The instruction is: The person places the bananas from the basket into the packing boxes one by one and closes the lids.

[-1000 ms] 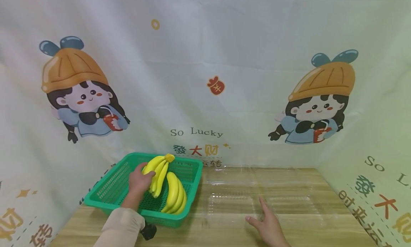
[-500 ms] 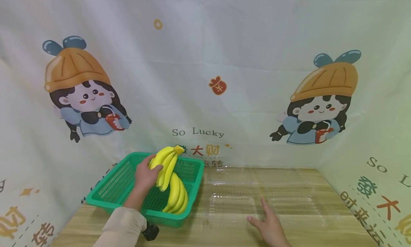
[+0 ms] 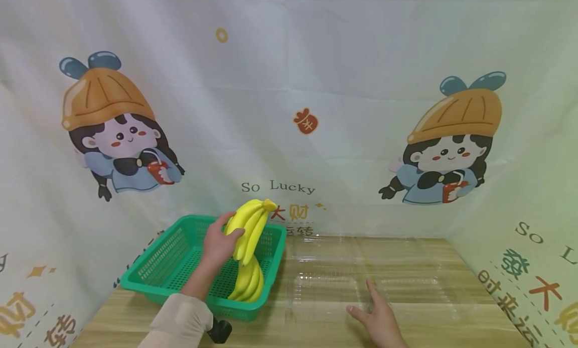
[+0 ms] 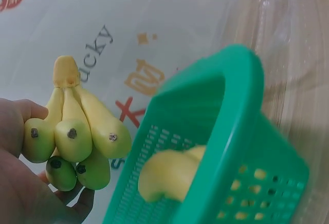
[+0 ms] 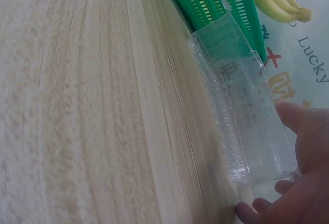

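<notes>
My left hand (image 3: 220,243) grips a bunch of yellow bananas (image 3: 247,231) above the right half of a green plastic basket (image 3: 158,293). In the left wrist view the held bananas (image 4: 73,134) show their dark tips, with the thumb and fingers around their sides. A second banana bunch (image 3: 248,283) lies inside the basket, partly covered by the held one. My right hand (image 3: 380,318) has its thumb and index finger spread and holds nothing. It is beside clear plastic containers (image 3: 325,290); the right wrist view shows one container's long transparent wall (image 5: 247,106) close to the thumb.
The wooden table (image 3: 316,333) carries the basket at left and the transparent containers at centre and right. Behind and at both sides hangs a pale printed cloth (image 3: 352,137). A black device (image 3: 220,332) sits at the left wrist.
From inside the basket, my left hand has lifted the banana bunch up and to the right, over the second bunch. The right hand stays nearly still.
</notes>
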